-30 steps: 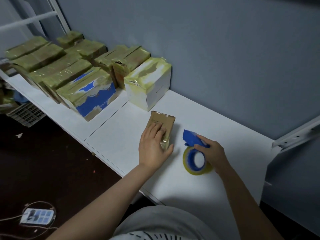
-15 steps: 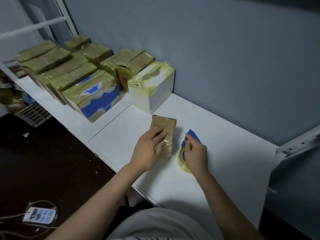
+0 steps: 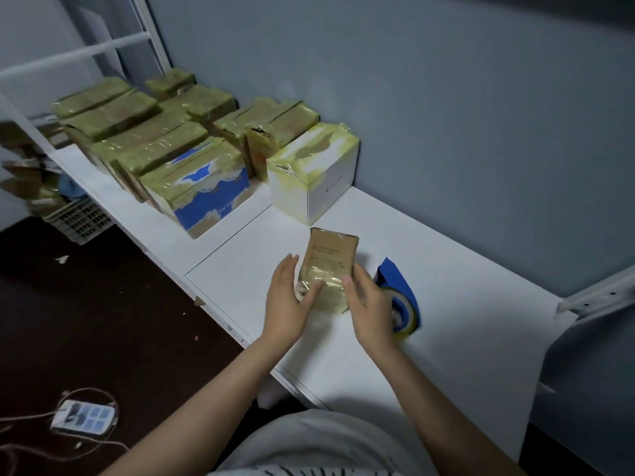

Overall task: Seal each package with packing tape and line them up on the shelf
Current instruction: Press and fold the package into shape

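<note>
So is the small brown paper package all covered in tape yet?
Only partly. Shiny yellowish tape wraps the near end of the small brown paper package; its far end shows bare printed paper.

A grey-blue wall (image 3: 446, 97) rose behind the white shelf (image 3: 446, 269). A white metal frame (image 3: 79, 53) stood at the left, above a dark floor (image 3: 86, 321) where a power strip (image 3: 82, 415) lay.
</note>
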